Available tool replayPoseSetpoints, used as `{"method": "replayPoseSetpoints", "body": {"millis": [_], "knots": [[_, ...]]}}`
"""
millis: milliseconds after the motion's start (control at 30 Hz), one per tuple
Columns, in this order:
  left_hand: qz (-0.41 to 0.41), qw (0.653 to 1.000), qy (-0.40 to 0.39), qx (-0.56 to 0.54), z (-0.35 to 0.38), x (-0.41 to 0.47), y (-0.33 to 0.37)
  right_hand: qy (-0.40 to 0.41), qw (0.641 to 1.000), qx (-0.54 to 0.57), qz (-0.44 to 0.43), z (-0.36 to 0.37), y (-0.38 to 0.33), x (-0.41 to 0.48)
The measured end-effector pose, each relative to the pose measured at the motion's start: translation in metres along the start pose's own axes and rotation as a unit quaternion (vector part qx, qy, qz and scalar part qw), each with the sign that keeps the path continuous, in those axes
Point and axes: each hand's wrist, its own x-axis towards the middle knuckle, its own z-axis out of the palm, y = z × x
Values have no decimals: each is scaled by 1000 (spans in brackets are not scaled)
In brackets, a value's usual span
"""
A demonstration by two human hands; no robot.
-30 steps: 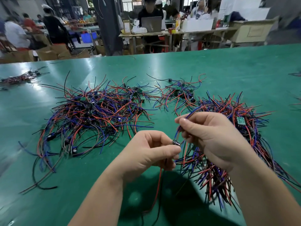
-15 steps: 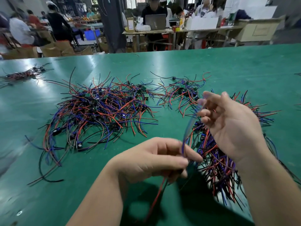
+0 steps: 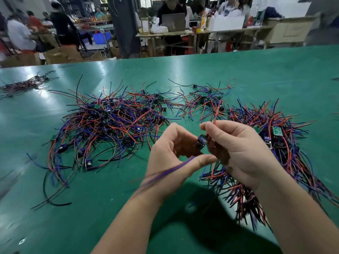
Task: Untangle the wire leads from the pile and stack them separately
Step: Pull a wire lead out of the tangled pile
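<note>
Holding 1 wire lead [image 3: 201, 141] above the glossy green table [image 3: 256, 74], the 2 hands meet near the middle of the view. The lead's small dark cylindrical part sits between the palms. The left hand [image 3: 172, 158] has its fingers [image 3: 203, 160] curled, thumb tip pressed toward them, pinching a thin blue-purple strand that runs blurred down across the wrist. The right hand [image 3: 244, 154] pinches a thin red strand between thumb and forefinger; the strand rises straight up from the pinch, and the other fingers are curled in toward the palm.

Left of the hands lies the tangled pile [image 3: 110, 123], a wide, loose nest of red, blue and black insulated wires with small green circuit boards [image 3: 98, 106] caught in it, ends sticking out in every direction. Beyond the hands is a small cluster [image 3: 203, 101] of the same wires. Under and beside the right forearm lies the stack [image 3: 282, 143], its leads lying roughly side by side, wire ends fanned toward the near edge. A thin bundle [image 3: 23, 84] rests at the far left of the table, well apart from the rest.
</note>
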Motion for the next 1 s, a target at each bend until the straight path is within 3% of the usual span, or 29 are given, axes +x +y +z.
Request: {"method": "replayPoseSetpoints", "body": {"millis": [100, 167, 233, 433, 500, 600, 667, 767, 833, 900, 1000], "knots": [[-22, 998, -32, -44, 0, 2, 3, 35, 999, 8, 7, -6, -3, 4], [-137, 976, -4, -167, 1, 5, 10, 26, 1000, -4, 9, -8, -4, 4], [-225, 951, 22, -212, 1, 7, 14, 6, 999, -33, 8, -9, -1, 4], [-204, 972, -58, -103, 4, -1, 8, 29, 995, -88, -39, -9, 0, 2], [-239, 960, -123, -77, -2, -1, 6, 81, 993, -50, -74, -13, -6, 4], [-309, 916, -254, -39, -2, -4, 4, 176, 978, 13, -109, -21, -14, 6], [-317, 913, -252, -42, -2, -5, 1, 210, 967, 55, -137, -23, -16, 8], [-312, 932, -176, -55, -8, 0, 2, 234, 949, 85, -194, -24, -18, 10], [-310, 943, -87, -81, -9, 4, -1, 215, 956, -11, -199, -24, -17, 9], [-300, 950, -23, -85, -8, 6, -5, 106, 959, -207, -162, -18, -9, 4], [-275, 957, 7, -93, -7, 8, -7, -87, 897, -425, -82, 1, 10, -4]]}}
